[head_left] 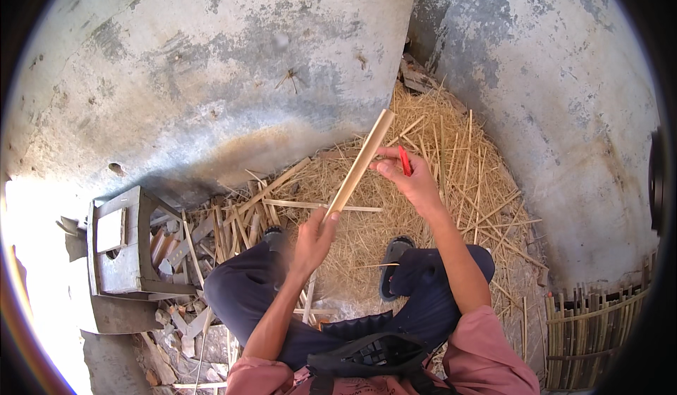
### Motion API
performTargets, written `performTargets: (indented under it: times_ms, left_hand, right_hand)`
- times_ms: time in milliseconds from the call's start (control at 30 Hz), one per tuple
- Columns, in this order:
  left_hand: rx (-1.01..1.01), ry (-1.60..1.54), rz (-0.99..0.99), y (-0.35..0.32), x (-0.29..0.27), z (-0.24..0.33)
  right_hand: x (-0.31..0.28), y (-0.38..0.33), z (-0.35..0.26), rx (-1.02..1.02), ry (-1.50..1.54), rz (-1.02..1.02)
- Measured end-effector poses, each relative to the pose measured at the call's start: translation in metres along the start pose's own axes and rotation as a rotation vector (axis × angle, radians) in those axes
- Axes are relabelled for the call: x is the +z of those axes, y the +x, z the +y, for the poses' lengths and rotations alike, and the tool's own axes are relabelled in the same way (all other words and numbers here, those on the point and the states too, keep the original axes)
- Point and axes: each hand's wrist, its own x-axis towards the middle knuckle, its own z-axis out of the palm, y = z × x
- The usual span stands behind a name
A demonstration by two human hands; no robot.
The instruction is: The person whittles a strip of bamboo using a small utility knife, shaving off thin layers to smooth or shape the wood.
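Left hand (312,243) closed round the lower end of a pale, straight, channel-shaped wood or bamboo strip (358,163). Strip sits out in front of the lap, tilted, far end up and to the right. Right hand (416,180) has a short, slim, bright-red object (405,161) caught among its fingers; kind unclear. Thumb and index reach the strip's right edge; touching or just beside, can't tell.

My read: handling or checking the strip at mid-length, left as the holder. Next move calls for a steady left grip, right fingers controlled along the edge, red object kept secure.

Around, left to right: grey, weathered, box-like wooden stool (134,275) by the wall; mixed wood offcuts and rubble (187,324) beside it; open black fabric bag (367,353) in the lap, below the hands; straw-coloured heap of fine shavings (451,141) ahead, loose sticks across it; upright-slatted bamboo basketwork (596,331) far right.

Nothing seen blocking the strip. Knees and bag limit low elbow room; loose sticks could snag feet.
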Motion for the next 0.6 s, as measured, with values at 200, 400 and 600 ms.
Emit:
performTargets:
  times_ms: [200,400,600]
  left_hand:
    - [0.024,0.029,-0.027,-0.003,-0.001,0.007]
    - [0.045,0.058,-0.036,-0.003,-0.001,0.007]
    - [0.083,0.199,0.02,-0.003,0.0,0.008]
  right_hand:
    - [0.011,-0.005,0.007,0.017,-0.004,0.052]
    - [0.011,-0.004,0.014,0.021,-0.006,0.053]
    - [0.015,-0.006,0.012,-0.007,-0.047,0.042]
